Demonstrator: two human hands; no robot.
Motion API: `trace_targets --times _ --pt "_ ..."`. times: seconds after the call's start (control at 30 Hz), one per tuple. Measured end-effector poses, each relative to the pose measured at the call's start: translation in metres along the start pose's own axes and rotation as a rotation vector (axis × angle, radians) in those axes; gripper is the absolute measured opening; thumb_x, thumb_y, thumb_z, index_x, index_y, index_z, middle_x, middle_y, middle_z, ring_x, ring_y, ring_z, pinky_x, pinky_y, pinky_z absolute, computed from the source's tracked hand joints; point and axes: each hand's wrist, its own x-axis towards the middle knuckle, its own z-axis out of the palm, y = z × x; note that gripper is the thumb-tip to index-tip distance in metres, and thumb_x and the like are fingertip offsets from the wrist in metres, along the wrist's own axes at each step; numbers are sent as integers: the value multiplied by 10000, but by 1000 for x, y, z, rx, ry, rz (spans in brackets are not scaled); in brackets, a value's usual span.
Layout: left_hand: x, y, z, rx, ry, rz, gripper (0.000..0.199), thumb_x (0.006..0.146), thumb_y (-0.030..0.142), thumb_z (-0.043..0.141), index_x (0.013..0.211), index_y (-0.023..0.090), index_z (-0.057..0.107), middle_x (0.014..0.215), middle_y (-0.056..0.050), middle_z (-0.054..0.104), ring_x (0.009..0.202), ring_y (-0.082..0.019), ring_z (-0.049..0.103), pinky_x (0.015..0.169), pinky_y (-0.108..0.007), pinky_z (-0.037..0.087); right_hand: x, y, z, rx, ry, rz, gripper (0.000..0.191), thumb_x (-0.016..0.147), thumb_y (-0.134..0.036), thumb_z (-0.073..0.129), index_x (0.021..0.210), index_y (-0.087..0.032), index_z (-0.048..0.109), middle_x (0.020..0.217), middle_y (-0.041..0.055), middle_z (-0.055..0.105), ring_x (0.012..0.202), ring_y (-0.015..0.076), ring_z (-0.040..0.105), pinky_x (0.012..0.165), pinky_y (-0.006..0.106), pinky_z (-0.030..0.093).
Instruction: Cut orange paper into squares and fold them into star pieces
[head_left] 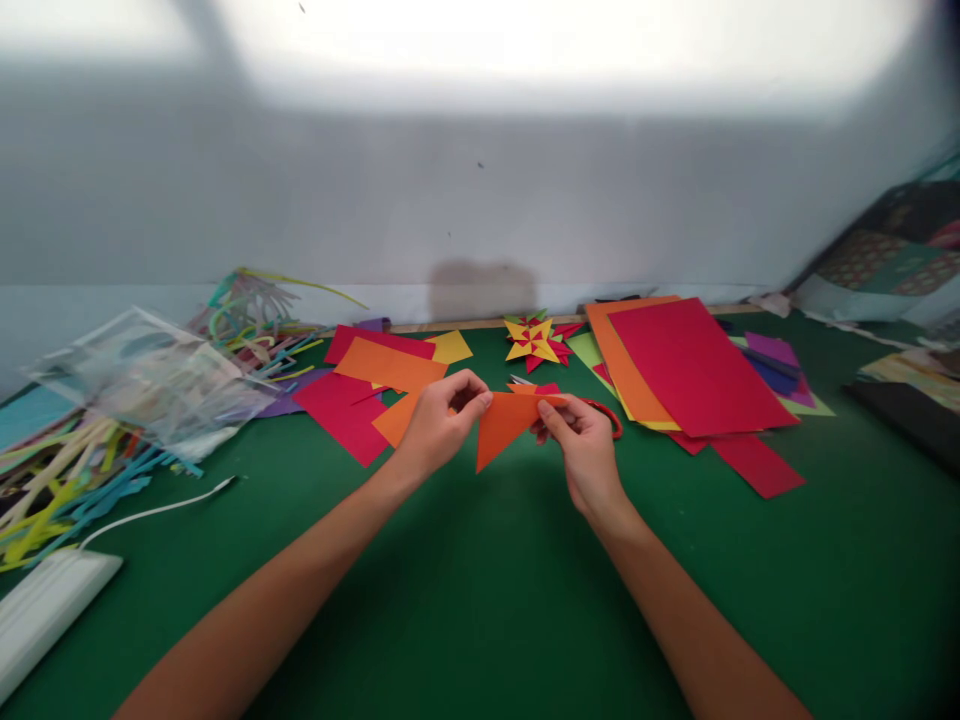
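An orange piece of paper (504, 425), folded into a triangle, is held up over the table between my two hands. My left hand (442, 420) pinches its upper left corner between thumb and fingers. At the upper right corner, my right hand (577, 435) has closed on the same paper. One point of the triangle hangs down near the left side. Behind my right hand, the red handle of a pair of scissors (616, 420) shows in part; the rest is mostly hidden. A yellow and red folded paper star (534, 341) lies farther back.
Red and orange sheets (705, 365) are stacked at the right, with smaller red, orange and yellow pieces (341, 410) at the left. Colourful paper strips (67, 470), a clear plastic bag (157, 380) and a white device with a cable (56, 600) occupy the far left. A wall stands behind.
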Motion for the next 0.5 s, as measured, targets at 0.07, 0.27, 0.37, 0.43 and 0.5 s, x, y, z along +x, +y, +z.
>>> trace_targets --times 0.07,0.27,0.37,0.43,0.5 --pt "1 -1 -1 -6 6 3 186 917 325 620 793 187 610 732 -9 582 675 -149 526 614 -274 413 2 -1 -3 13 -5 10 207 864 -391 763 900 -188 740 683 16 673 626 163 600 584 289 480" --pt "1 -3 -2 -8 6 -11 199 917 338 627 791 186 606 727 -7 574 670 -146 517 607 -272 404 2 -1 -4 64 -34 20 224 918 -400 703 959 -184 749 721 16 659 624 154 599 574 281 466" --pt "2 -4 -4 -25 -3 -20 210 919 346 632 792 182 601 726 -5 567 673 -143 514 612 -270 404 2 -1 -4 56 -24 30 248 922 -419 692 983 -187 750 751 19 661 630 156 605 577 283 468" --pt "3 -5 -7 -71 -45 -29 218 918 358 639 799 180 596 734 -6 571 688 -146 530 629 -274 418 3 -1 -5 36 -18 29 246 914 -417 699 973 -184 751 736 18 659 630 156 602 585 282 468" --pt "5 -4 -11 -112 -122 -42 226 922 374 638 817 178 598 759 -12 587 710 -152 555 648 -279 434 4 -1 -6 15 -11 19 238 910 -408 702 966 -182 753 713 14 654 622 155 594 586 281 464"
